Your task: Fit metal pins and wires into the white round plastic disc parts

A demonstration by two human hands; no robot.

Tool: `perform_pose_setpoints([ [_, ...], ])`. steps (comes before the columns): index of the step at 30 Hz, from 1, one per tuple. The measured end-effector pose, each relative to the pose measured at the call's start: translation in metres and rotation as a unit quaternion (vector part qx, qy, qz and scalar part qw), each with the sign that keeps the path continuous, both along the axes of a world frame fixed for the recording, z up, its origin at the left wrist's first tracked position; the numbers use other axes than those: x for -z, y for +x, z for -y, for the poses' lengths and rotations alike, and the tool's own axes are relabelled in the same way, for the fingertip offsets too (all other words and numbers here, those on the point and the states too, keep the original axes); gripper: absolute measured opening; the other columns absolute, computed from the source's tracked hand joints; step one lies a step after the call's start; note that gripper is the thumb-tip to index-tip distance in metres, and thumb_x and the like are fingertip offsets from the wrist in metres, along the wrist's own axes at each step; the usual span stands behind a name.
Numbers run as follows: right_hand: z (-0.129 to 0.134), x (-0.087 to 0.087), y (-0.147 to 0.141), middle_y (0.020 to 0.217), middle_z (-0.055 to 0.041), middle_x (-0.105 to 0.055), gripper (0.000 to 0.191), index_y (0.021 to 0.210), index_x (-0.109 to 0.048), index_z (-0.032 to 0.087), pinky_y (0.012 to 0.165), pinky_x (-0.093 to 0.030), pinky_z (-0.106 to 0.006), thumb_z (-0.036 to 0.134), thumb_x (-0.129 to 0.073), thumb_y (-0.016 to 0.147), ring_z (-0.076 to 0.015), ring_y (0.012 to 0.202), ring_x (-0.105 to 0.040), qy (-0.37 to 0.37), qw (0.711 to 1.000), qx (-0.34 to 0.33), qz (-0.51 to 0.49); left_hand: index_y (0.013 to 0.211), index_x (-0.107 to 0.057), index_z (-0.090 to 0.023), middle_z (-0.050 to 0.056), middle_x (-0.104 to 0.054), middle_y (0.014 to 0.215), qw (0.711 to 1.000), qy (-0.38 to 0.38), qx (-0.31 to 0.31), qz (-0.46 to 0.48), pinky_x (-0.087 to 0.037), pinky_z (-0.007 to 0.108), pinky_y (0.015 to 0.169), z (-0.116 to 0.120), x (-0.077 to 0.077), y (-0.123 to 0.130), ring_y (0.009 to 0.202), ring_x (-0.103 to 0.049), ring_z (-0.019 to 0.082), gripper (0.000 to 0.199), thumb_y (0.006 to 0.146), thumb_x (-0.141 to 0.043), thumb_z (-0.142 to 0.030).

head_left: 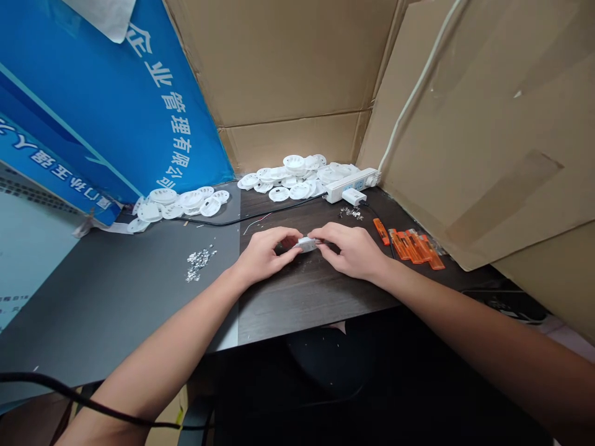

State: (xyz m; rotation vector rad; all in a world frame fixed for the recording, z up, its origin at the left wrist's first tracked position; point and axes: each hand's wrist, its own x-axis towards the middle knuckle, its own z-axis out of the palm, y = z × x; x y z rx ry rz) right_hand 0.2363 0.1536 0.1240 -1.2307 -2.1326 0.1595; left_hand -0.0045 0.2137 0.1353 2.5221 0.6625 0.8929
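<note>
Head view. Both hands met at the centre of the counter point(302, 297), over its dark wood-grain section. The left hand point(263, 255) came in from 7 o'clock and the right hand point(353, 251) from 5 o'clock, forearms converging in a V. Between them sat a small white-grey part point(307, 244), pinched from both sides just above the counter surface. The left fingers point(288, 238) were curled and closed on the part's left end; the right fingers point(325, 238) were closed on its right end, thumb underneath. Both wrists rested low, near or on the counter.

Judged step: a fitting or pressing operation on the small part appeared to be in hand, mid-assembly. The next move would call for steady opposed pressure and fine alignment, as the piece was small and mostly hidden by the fingers.

Surrounding items: a pile of white round discs point(297, 176) lay at 12 o'clock, a second group of white discs point(179, 203) at 10 o'clock. A white power strip point(351, 183) lay at 1 o'clock, orange pieces point(416, 246) at 3 o'clock, and loose metal bits point(199, 260) at 9 o'clock.
</note>
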Motion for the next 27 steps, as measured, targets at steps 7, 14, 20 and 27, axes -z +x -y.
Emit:
perform_pose_setpoints([
  [7,0.001,-0.002,0.000,0.107,-0.0017,-0.076,0.029,0.124,-0.070,0.022,0.075,-0.048,-0.028,0.024,-0.055,0.099,-0.0158,0.090,-0.072,0.018,0.999,-0.003,0.042,0.109,-0.071,-0.016,-0.001,-0.074,0.099,0.999,0.052,0.009,0.010,-0.054,0.015,0.079,-0.002,0.004,-0.002,0.082,-0.068,0.005,0.017,0.093,-0.067,-0.021],
  [14,0.004,-0.015,-0.006,0.125,-0.0067,-0.066,0.024,0.118,-0.067,0.021,0.077,-0.051,-0.030,0.026,-0.052,0.100,-0.0182,0.097,-0.068,-0.025,0.999,0.001,0.043,0.106,-0.070,-0.017,0.000,-0.071,0.096,1.000,-0.003,0.005,-0.016,-0.050,0.017,0.076,0.004,-0.005,0.000,0.080,-0.063,0.006,0.013,0.096,-0.064,-0.024],
  [20,0.001,-0.016,-0.008,0.125,-0.0072,-0.063,0.017,0.109,-0.061,0.019,0.091,-0.052,-0.035,0.017,-0.051,0.095,-0.0218,0.107,-0.065,-0.067,0.996,-0.047,0.027,0.102,-0.066,-0.016,0.001,-0.068,0.094,0.999,-0.034,-0.011,-0.031,-0.044,0.020,0.072,0.012,-0.005,0.004,0.078,-0.057,0.008,0.010,0.097,-0.059,-0.021],
  [27,-0.004,-0.011,-0.010,0.134,-0.0099,-0.060,0.027,0.124,-0.059,0.020,0.097,-0.054,-0.042,0.024,-0.053,0.098,-0.0256,0.116,-0.064,-0.080,0.997,-0.022,-0.006,0.102,-0.066,-0.015,0.003,-0.070,0.097,0.987,-0.123,-0.093,-0.045,-0.046,0.025,0.076,-0.001,-0.014,-0.001,0.082,-0.061,0.012,0.017,0.094,-0.061,-0.030],
])
